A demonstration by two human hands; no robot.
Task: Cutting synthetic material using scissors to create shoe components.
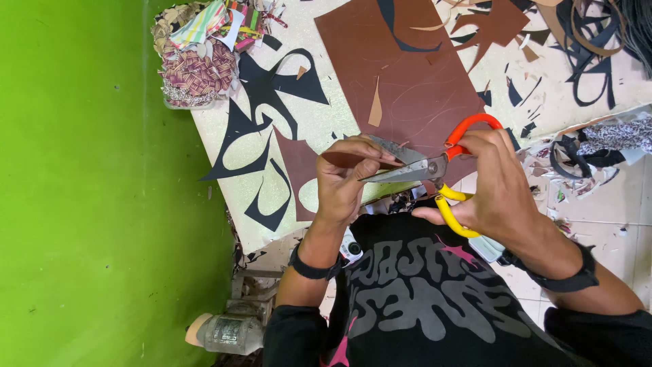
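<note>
The left hand point(345, 182) pinches a small brown leather piece point(348, 160) between thumb and fingers, clamped on its left part, so that the piece juts out to the right toward the blades. The right hand point(499, 183) holds a pair of scissors point(435, 178), its fingers closed through the handles: the orange loop on the far side, the yellow loop on the near side. The long axis of the scissors runs left to right, blades pointing left at the leather piece, and the blades stand partly apart with the edge of the piece lying between them, just where they meet the left thumb. So the piece lies to the left of the right hand and is touched directly only by the left one. Beyond the hands, the pale table point(319, 122) carries a large brown leather sheet point(407, 75) with curved cut lines in it, and black leather offcuts point(265, 115) spread to its left. At the far left corner of the table stands a small basket point(193, 92) heaped with woven and striped fabric scraps. More dark strips and trimmings point(584, 41) lie at the far right.
</note>
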